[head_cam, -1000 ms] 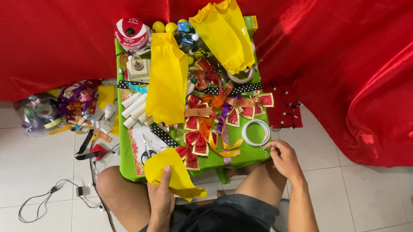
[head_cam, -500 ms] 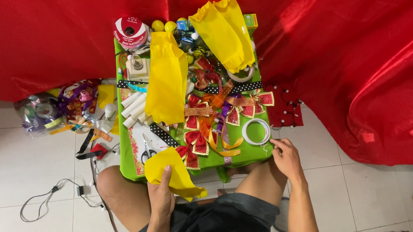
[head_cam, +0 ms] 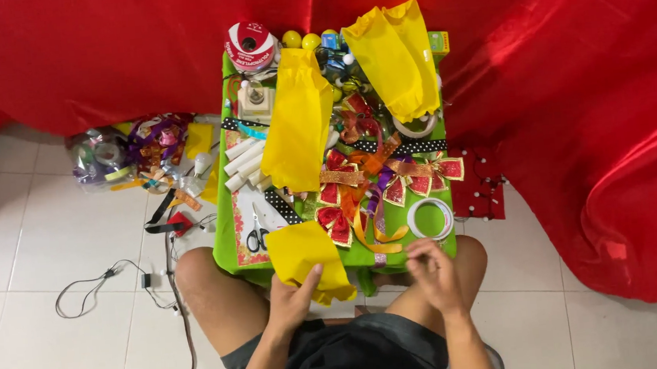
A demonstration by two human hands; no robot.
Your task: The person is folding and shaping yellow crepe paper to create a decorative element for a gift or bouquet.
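My left hand is shut on a yellow sheet that hangs over the near edge of the small green table. My right hand hovers at the table's front edge with fingers loosely curled and nothing visible in them, just below a white tape roll and beside a loop of orange ribbon. Red and gold bows lie between the two hands. Scissors rest left of the yellow sheet.
Two long yellow sheets drape over the cluttered table, with a red-and-white ribbon spool at the back. Red cloth covers the back and right. A ribbon pile and a cable lie on the tiled floor at left.
My right hand has shifted left from the table's right corner toward the front middle. My left hand keeps its hold on the yellow sheet.
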